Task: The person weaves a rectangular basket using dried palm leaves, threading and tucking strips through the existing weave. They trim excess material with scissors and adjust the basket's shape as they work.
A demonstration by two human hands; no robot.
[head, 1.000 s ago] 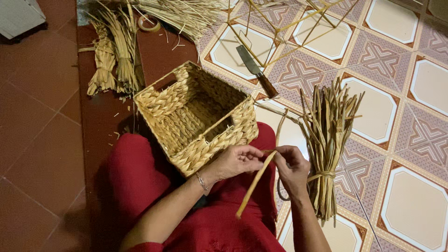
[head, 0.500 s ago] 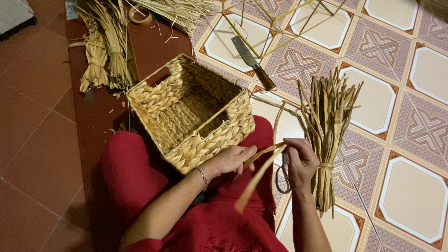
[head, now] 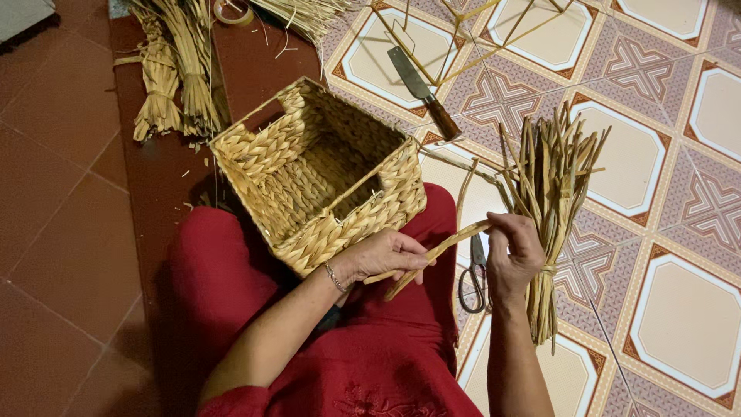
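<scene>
A square woven straw basket [head: 320, 174] rests tilted on my lap, against my red trousers. My left hand [head: 382, 255] sits at the basket's near corner, pinching a flat dried straw strand [head: 436, 251]. My right hand [head: 513, 251] grips the other end of the same strand near its top. A tied bundle of dried straw stalks [head: 552, 201] lies on the tiled floor just right of my right hand.
Scissors [head: 472, 278] lie on the floor under my right wrist. A knife with a wooden handle [head: 423, 91] lies beyond the basket, beside a thin wire frame [head: 494, 38]. More straw bundles [head: 174, 73] and a tape roll [head: 230, 11] lie at the top left.
Both hands have shifted right and upward with the strand. The strand went from hanging downward to stretched between the two hands.
</scene>
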